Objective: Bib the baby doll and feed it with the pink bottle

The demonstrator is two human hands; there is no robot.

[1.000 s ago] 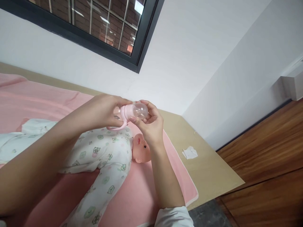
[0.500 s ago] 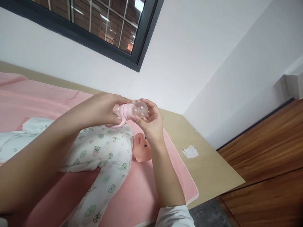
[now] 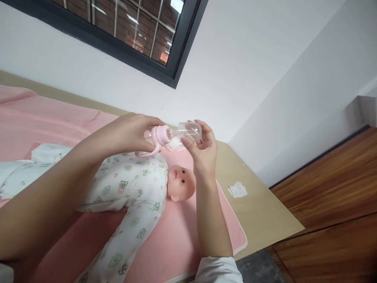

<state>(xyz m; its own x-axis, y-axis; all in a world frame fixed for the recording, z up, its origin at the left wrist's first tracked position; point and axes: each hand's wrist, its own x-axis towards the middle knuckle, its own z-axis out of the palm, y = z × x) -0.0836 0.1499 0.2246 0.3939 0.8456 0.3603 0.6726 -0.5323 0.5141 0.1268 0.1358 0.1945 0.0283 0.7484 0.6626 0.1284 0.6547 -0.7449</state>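
Note:
My left hand (image 3: 137, 131) is closed around a baby bottle (image 3: 160, 135) with a pink collar and pink handles, held on its side above the doll. Its clear nipple points to the right. Between the fingers and thumb of my right hand (image 3: 204, 147) is the clear bottle cap (image 3: 190, 131), off the collar and just beyond the nipple's tip. Below the hands a baby doll (image 3: 181, 182) lies on its back in a white printed sleepsuit (image 3: 129, 184). My right forearm passes beside its head.
Under the doll a pink blanket (image 3: 176, 239) covers much of the wooden tabletop (image 3: 265, 220). A crumpled white tissue (image 3: 237, 190) lies at the right. Behind are a white wall and a dark-framed window (image 3: 173, 74); wooden panels (image 3: 332, 188) stand beyond the table's right edge.
My right hand has pulled the clear cap off the bottle to the right, uncovering the nipple. My left hand keeps its hold on the bottle almost in place.

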